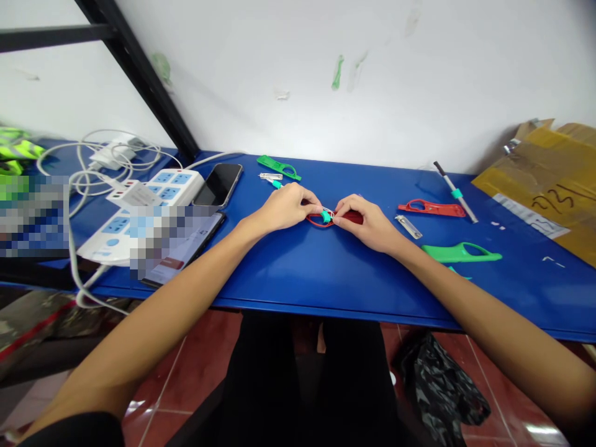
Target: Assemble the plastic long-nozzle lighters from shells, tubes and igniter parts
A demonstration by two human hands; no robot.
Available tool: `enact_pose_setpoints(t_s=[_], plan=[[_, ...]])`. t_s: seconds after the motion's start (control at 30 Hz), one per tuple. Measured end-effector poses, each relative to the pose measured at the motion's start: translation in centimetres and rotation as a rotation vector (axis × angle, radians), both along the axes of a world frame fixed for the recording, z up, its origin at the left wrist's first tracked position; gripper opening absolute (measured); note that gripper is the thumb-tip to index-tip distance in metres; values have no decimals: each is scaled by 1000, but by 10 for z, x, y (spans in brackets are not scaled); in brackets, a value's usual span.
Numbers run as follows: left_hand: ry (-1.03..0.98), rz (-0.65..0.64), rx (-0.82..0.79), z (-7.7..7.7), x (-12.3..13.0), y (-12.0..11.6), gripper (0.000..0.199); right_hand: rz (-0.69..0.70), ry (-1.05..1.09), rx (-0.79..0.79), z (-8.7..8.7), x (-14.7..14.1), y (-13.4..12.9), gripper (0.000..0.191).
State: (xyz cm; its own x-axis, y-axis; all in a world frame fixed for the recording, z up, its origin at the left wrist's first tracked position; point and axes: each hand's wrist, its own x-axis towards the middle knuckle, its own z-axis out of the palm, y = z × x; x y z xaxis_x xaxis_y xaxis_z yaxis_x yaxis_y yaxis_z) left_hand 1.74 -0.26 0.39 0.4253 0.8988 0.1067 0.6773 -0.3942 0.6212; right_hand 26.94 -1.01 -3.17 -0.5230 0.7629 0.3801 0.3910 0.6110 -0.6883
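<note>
Between my hands, just above the blue tabletop, is a red plastic handle (350, 216) with an oval loop. A small teal piece (326, 216) and a thin metal part lie over its loop. My left hand (294, 207) is closed, thumb and fingers pinching at the loop end. My right hand (365, 221) is closed too, its fingertips pinched beside the teal piece, partly covering the red handle. Whether either hand also grips the metal part is hidden by the fingers. Behind my left hand are a green plastic handle (279, 166) and a small metal piece (270, 177).
Right of my hands lie a metal piece (408, 226), a red handle (433, 208), a green handle (460, 252) and a pen-like stick (456, 192). A cardboard box (544, 186) stands far right. Phone (218, 185), power strip (174, 183), tablet-like screen (184, 248) and cables occupy the left.
</note>
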Motion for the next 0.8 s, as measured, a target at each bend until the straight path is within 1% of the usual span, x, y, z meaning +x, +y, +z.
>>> enact_pose_setpoints(t_s=[0.27, 0.47, 0.6, 0.8], plan=[[64, 75, 26, 5, 5, -6, 19, 5, 8, 0, -3, 1, 3, 16], [56, 57, -4, 7, 4, -7, 21, 16, 9, 14, -3, 1, 3, 17], [23, 43, -25, 5, 2, -5, 22, 14, -2, 12, -3, 1, 2, 18], [-45, 18, -33, -4, 0, 0, 21, 10, 1, 8, -3, 1, 2, 16]])
